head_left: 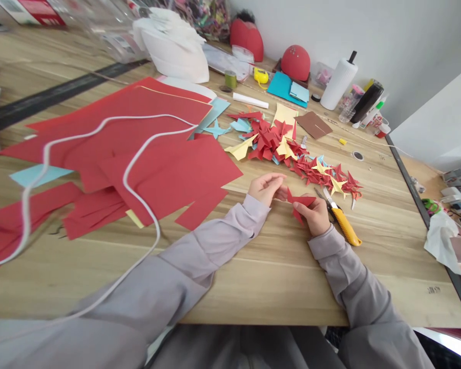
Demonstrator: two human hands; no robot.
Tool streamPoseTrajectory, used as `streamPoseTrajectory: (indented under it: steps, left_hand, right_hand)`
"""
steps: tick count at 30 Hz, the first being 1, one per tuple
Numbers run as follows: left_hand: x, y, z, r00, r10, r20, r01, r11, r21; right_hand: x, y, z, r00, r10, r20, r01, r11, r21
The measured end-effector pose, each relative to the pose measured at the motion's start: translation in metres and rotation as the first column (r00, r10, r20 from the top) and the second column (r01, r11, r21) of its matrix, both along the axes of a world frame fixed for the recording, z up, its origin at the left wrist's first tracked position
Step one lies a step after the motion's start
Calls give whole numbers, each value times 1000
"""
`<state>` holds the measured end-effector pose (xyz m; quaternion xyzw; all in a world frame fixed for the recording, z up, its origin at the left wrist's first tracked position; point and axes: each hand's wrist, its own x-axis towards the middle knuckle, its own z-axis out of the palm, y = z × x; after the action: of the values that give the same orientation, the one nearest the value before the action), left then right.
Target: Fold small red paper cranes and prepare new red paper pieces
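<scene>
A folded red paper star (304, 200) with pointed arms is pinched between the thumb and fingers of my right hand (317, 215). Just left of it, my left hand (266, 188) has its fingers loosely curved and apart, their tips close to the paper; I cannot tell whether they touch it. Beyond both hands lies a pile of folded red paper stars (269, 138), with a few yellow and light blue ones among them. A yellow-handled utility knife (346, 224) and dark-handled scissors (325, 197) rest beside my right hand.
Red paper sheets (169, 169) cover the table's left side, crossed by a white cable (128, 169). Towards the back are a yellow tape measure (260, 76), a blue folder (284, 88), a red dome (295, 62) and a white bottle (338, 83). The table's dark edge (418, 197) runs along the right.
</scene>
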<state>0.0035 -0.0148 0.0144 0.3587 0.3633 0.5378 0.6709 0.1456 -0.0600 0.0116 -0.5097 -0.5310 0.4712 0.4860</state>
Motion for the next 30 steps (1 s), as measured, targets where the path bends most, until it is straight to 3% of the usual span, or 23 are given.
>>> streamPoseTrajectory:
  steps: [3, 6, 9, 18, 23, 30]
  left_hand:
    - [1, 1, -5, 1000, -23, 7, 23, 999, 43]
    - [3, 2, -10, 996, -11, -90, 23, 991, 132]
    - [2, 2, -11, 990, -22, -137, 38, 992, 120]
    - [-1, -2, -2, 996, -68, 56, 69, 997, -31]
    - [0, -2, -1, 996, -73, 51, 74, 997, -17]
    - [3, -5, -7, 978, -206, 34, 201, 973, 110]
  right_hand:
    - [1, 0, -1, 1000, 2, -2, -2, 1000, -12]
    - [1, 0, -1, 1000, 11, 25, -11, 1000, -1]
    - [0, 0, -1, 1000, 2, 30, -2, 1000, -17]
    - [-3, 1, 0, 991, -41, -129, 40, 999, -14]
    - [-2, 1, 2, 990, -44, -136, 44, 999, -2]
    - [0, 3, -1, 990, -36, -137, 33, 999, -21]
